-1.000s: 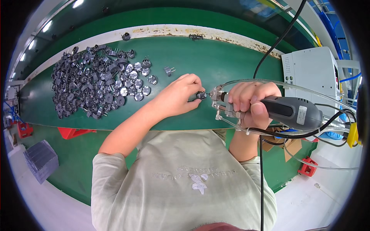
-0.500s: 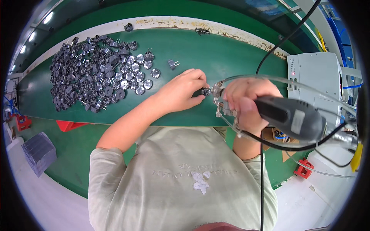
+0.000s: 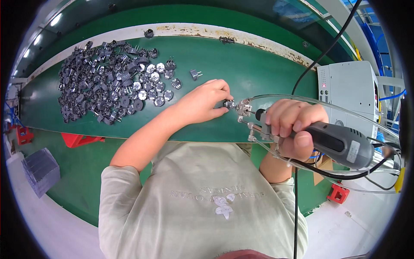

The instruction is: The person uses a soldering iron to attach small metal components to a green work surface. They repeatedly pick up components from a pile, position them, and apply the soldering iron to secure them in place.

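A small round black plug part [image 3: 229,104] with a shiny face is pinched between the thumb and fingers of my left hand [image 3: 206,100], which rests on the green bench. The shiny face points right. My right hand [image 3: 295,123] is wrapped round a grey and black power screwdriver [image 3: 340,144], held roughly level. Its metal nose [image 3: 244,109] points left at the part, with a narrow gap between them. Clear tubes and a black cable run from the tool to the right. One loose grey plug with two pins [image 3: 195,74] lies beyond my left hand.
A big heap of similar plug parts [image 3: 103,82] covers the bench's left side. A pale grey machine [image 3: 348,86] stands at the right end. The bench's far edge has a chipped white rail [image 3: 194,30]. A black cable [image 3: 321,49] hangs behind my right hand.
My right hand has drawn back to the right with the screwdriver, and its nose has come away from the part. My left hand stays almost in place, still pinching the plug part.
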Tool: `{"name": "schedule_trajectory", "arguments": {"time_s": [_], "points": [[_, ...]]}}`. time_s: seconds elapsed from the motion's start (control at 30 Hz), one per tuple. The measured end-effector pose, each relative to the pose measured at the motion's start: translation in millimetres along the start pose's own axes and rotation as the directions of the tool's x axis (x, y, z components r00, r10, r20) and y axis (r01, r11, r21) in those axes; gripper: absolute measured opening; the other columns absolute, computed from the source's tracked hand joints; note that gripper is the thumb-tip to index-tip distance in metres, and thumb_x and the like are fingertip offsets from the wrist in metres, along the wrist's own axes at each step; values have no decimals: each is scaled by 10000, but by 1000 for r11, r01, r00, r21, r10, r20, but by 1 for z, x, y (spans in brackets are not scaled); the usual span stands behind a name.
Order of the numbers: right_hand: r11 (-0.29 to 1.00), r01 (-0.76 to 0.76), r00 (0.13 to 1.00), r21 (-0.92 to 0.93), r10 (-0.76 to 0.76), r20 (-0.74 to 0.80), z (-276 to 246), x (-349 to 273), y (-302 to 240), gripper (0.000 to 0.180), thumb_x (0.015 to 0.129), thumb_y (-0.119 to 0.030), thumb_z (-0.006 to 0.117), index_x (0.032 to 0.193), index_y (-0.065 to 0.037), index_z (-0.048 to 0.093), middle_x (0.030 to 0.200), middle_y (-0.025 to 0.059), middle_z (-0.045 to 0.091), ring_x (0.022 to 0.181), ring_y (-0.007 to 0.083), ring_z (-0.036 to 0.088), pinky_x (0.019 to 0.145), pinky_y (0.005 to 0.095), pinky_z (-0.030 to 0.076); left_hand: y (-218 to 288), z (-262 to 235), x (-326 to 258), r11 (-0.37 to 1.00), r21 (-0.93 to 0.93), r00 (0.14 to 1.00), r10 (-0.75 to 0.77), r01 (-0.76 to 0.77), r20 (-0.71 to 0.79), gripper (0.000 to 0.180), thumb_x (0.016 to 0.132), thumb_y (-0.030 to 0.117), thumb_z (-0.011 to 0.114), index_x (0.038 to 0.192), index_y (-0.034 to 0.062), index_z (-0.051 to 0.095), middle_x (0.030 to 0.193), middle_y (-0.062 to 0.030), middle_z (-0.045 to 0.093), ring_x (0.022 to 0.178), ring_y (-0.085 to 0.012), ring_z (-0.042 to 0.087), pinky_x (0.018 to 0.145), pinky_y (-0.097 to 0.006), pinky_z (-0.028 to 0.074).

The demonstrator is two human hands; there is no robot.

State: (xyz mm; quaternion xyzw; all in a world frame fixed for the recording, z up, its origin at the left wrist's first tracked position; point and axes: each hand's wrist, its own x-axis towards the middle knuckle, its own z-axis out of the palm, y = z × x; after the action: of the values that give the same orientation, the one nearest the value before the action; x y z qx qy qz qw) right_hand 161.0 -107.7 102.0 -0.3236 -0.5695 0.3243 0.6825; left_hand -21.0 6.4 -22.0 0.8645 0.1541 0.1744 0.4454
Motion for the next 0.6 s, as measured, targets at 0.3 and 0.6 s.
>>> {"name": "schedule_trajectory", "arguments": {"time_s": [0.3,0.6], "points": [[995,-80,997,65,80,-9,0,-10,17,218,945,-222,662,937,-68,508,657,67,553,545,208,554,594,422,530,0,-1,0,1000,-3,1000,-11,11,12,339,805,90,794,1129,23,719,1146,-109,633,1109,-302,615,953,-394,519],[994,-94,996,48,93,12,1,-8,19,226,938,-223,677,930,-68,513,658,62,550,550,208,557,605,422,535,-1,0,0,1000,-13,1000,2,-2,-6,325,799,86,797,1108,28,719,1133,-106,632,1098,-304,615,941,-399,522]]}}
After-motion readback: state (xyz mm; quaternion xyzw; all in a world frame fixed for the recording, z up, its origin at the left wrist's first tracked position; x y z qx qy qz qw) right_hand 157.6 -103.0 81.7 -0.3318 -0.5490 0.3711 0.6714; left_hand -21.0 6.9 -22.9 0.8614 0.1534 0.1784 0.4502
